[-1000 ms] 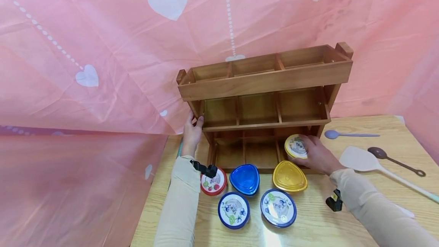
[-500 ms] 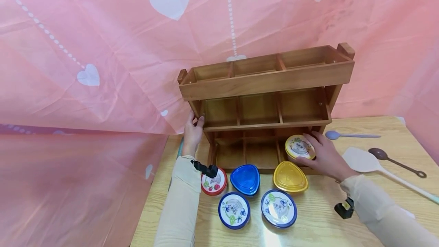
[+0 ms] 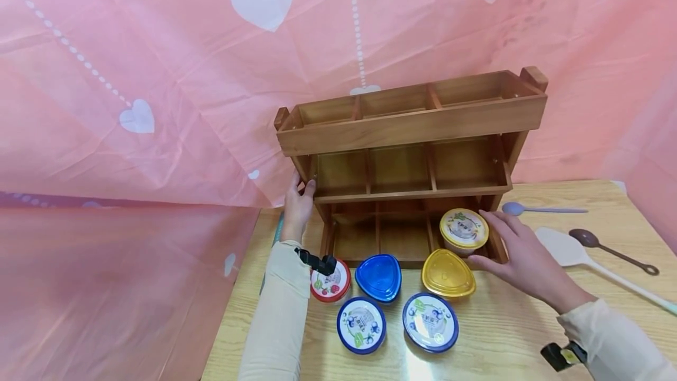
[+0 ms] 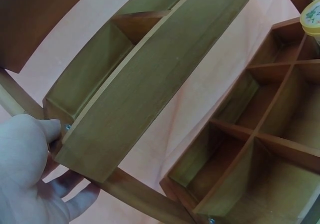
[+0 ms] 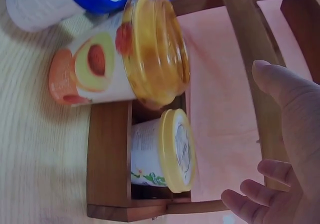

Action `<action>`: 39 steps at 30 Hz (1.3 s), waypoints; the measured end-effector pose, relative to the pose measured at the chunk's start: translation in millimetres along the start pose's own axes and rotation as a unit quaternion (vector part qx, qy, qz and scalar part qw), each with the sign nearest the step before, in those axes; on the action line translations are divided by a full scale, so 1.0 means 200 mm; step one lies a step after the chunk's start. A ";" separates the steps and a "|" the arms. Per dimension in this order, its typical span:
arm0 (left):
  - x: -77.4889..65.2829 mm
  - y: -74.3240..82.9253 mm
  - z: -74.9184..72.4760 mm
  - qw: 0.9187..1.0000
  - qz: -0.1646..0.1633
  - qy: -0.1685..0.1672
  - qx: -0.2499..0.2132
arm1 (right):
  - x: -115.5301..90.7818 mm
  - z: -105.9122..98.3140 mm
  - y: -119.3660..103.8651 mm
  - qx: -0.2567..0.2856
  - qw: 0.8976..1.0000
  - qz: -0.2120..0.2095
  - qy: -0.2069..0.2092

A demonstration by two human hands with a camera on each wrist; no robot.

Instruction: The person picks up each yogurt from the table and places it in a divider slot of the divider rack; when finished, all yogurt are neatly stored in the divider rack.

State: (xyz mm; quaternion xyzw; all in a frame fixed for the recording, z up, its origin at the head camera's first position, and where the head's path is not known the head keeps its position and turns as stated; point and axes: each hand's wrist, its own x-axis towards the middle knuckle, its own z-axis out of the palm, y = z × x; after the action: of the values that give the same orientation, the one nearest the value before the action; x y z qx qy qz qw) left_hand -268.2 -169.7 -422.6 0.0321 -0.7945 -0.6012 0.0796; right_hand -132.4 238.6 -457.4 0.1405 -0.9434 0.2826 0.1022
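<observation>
A three-tier wooden rack [image 3: 412,127] with divided compartments stands on the table. My left hand [image 3: 298,209] grips its left side at the middle tier, thumb near the screw and fingers behind in the left wrist view. In the bottom tier's right compartment sits a round white tub with a yellow lid [image 3: 464,227]. Just right of that tub, my right hand [image 3: 520,257] is spread with nothing in it, apart from the lid. The right wrist view shows the tub [image 5: 150,149] upright inside the compartment, beside a peach-printed cup with an amber lid [image 5: 100,64].
Before the rack stand an amber-lidded cup [image 3: 448,275], a blue-lidded cup [image 3: 378,277], a red-rimmed tub [image 3: 330,284] and two blue-rimmed tubs [image 3: 362,325]. At right lie a white spatula [image 3: 563,247], a brown spoon [image 3: 587,239] and a purple spoon [image 3: 514,209]. Pink cloth hangs behind.
My right hand has let go of the yellow-lidded tub and drawn back to the right and toward me. The tub stays in the compartment; my left hand keeps its place.
</observation>
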 end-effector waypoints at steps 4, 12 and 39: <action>0.00 -0.01 0.00 1.000 0.004 0.000 -0.003 | -0.05 0.03 -0.03 0.011 1.000 -0.012 0.006; 0.00 0.00 0.00 1.000 0.004 0.000 0.002 | -0.17 0.14 -0.06 0.042 0.999 -0.019 0.017; 0.00 0.00 0.00 1.000 -0.006 -0.005 -0.005 | -0.17 0.38 -0.07 0.098 0.993 0.022 -0.054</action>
State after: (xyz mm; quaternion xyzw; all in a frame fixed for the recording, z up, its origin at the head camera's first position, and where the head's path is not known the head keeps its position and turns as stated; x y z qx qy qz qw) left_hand -268.2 -170.4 -422.9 0.0338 -0.7918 -0.6056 0.0723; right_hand -104.5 192.7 -522.1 0.1437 -0.9183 0.3677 0.0302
